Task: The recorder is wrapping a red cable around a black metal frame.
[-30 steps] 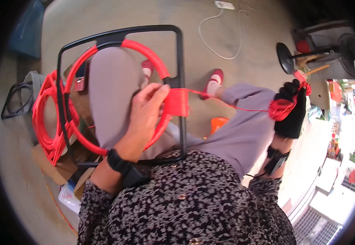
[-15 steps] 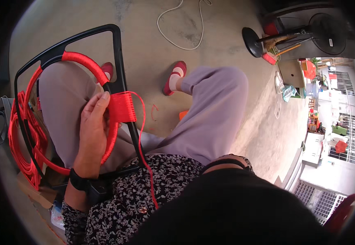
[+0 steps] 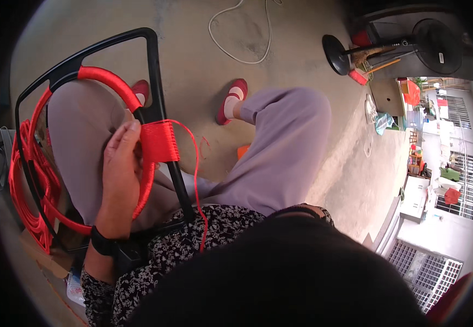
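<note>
My left hand (image 3: 121, 169) is closed on the rim of a black frame (image 3: 156, 71) with an inner ring (image 3: 111, 80) wound in red cord. The frame rests on my left thigh. Beside my fingertips, a broad band of tight red cord turns (image 3: 160, 143) binds the ring to a straight bar of the frame. From that band a loose red cord (image 3: 197, 180) curves down to my lap, where a large dark shape (image 3: 280, 272) covers its end. My right hand is out of sight.
A bundle of red cord (image 3: 32, 191) hangs on the left, near a cardboard box (image 3: 46, 253). A pale cable (image 3: 239, 59) lies on the floor ahead. At the far right are a black pedestal fan (image 3: 337, 54), a red broom (image 3: 358, 76) and a cabinet (image 3: 387, 98).
The frame and my left hand have shifted slightly left and up. The loose cord's upper bend now bows further right. The dark shape at the bottom has moved a little.
</note>
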Tool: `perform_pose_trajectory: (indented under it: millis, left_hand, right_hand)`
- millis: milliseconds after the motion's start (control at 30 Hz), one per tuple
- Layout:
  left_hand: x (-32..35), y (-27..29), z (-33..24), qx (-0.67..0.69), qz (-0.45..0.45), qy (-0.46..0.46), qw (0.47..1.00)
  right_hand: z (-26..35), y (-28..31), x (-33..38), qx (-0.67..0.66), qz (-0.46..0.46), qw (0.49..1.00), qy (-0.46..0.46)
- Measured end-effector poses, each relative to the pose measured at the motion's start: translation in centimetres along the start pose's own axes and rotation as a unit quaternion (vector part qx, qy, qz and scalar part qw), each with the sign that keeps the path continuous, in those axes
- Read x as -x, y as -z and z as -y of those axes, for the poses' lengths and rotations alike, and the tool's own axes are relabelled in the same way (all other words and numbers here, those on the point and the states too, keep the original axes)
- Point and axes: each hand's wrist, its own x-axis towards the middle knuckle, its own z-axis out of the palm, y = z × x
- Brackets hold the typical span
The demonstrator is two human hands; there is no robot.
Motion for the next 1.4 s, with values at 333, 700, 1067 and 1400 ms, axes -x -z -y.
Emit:
perform_pose_trajectory:
  millis: [333,700,1067,1400]
  left_hand:
    - [0.5,0.8,0.4,-0.021,0.088,-0.001,0.996]
    - [-0.4,1.6,2.0,-0.088,0.098,-0.053,0.99]
    - [0.3,0.9,0.4,-0.309,-0.099,-0.486,0.812]
    - [0.6,1.1,0.0,-0.313,-0.03,-0.562,0.765]
  right_hand:
    - [-3.0,8.4,7.0,-0.054,0.048,0.997,-0.003]
    - [-11.2,1.4,4.2,0.3,0.32,0.897,0.059]
    - [-9.3,3.2,1.9,-0.419,0.066,0.906,-0.005]
    - [-7.4,-0.8,3.8,0.248,0.021,0.884,0.395]
